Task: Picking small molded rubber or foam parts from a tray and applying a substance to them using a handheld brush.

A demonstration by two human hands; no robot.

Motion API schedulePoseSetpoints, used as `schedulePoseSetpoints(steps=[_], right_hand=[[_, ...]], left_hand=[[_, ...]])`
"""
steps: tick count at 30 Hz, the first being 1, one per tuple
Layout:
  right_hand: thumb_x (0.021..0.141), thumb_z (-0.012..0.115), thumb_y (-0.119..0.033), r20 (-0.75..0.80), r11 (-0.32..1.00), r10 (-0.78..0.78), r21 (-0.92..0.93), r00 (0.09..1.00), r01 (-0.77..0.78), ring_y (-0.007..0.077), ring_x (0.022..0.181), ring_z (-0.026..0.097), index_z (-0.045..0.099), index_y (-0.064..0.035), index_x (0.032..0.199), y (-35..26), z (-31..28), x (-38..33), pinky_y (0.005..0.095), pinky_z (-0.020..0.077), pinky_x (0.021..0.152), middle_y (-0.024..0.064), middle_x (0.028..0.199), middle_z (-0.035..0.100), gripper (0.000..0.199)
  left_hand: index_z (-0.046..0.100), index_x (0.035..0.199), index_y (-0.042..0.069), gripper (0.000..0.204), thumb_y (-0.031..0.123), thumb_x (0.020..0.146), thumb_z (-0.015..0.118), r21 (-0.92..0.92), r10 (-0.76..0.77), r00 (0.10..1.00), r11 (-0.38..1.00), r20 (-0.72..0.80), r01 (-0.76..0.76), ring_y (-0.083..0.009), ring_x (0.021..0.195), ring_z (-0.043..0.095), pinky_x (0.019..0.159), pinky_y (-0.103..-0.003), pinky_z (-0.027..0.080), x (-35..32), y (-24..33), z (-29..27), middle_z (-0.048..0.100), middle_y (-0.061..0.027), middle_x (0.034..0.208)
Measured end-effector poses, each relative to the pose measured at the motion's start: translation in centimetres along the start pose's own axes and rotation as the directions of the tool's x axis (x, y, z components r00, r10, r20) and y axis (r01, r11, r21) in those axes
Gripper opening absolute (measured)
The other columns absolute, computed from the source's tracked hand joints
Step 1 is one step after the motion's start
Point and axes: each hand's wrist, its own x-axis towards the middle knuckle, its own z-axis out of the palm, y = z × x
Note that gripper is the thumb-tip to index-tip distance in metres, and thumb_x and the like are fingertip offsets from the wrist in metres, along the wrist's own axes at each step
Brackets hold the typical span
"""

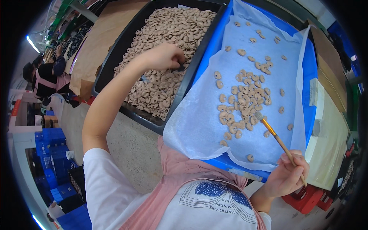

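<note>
Pinches a brush (276,138) in the right hand (288,174), angled up-left to pieces (245,96) in the blue tray (310,71); curls the left hand (164,56) over more in the black tray (145,120), cannot tell if holding any

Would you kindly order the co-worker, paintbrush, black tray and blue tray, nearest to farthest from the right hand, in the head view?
1. Paintbrush: held in right hand.
2. Blue tray: just ahead.
3. Black tray: farther left.
4. Co-worker: far-left background.

Soft, even light; glaring tube lamp (33,44) upper left; black corners, edges bowed.
</note>
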Motion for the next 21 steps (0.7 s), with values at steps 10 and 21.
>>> schedulePoseSetpoints(steps=[10, 21], right_hand=[[0.091, 0.035, -0.02, -0.015, 1.0, -0.012, -0.014, 1.0, 0.011, 0.0167, 0.063, 0.047, 0.05, 0.0003, 0.092, 0.1, 0.3, 0.0, 0.0223, 0.0369, 0.05, 0.0127, 0.066, 0.051, 0.025], [0.09, 0.038, -0.021, 0.003, 1.0, 0.008, 0.019, 1.0, -0.008, 0.0178, 0.062, 0.046, 0.051, 0.0011, 0.092, 0.1, 0.4, 0.1, 0.0232, 0.0362, 0.049, 0.0135, 0.065, 0.052, 0.026]], left_hand=[[0.057, 0.087, 0.001, 0.02, 0.005, 0.069, 0.063, 0.144, 0.18, 0.942, 0.979, -0.284, -0.144, -0.0312, 0.084, 0.057, 0.072, -0.037, 0.046, 1.3, -1.3, 3.0, 0.058, -0.0152, 0.084], [0.062, 0.074, -0.002, 0.014, 0.012, 0.075, 0.064, 0.002, -0.142, 0.937, 0.989, -0.32, 0.151, -0.0134, 0.06, 0.06, 0.056, -0.026, 0.047, -0.4, 0.4, -1.4, 0.061, -0.0094, 0.064]])
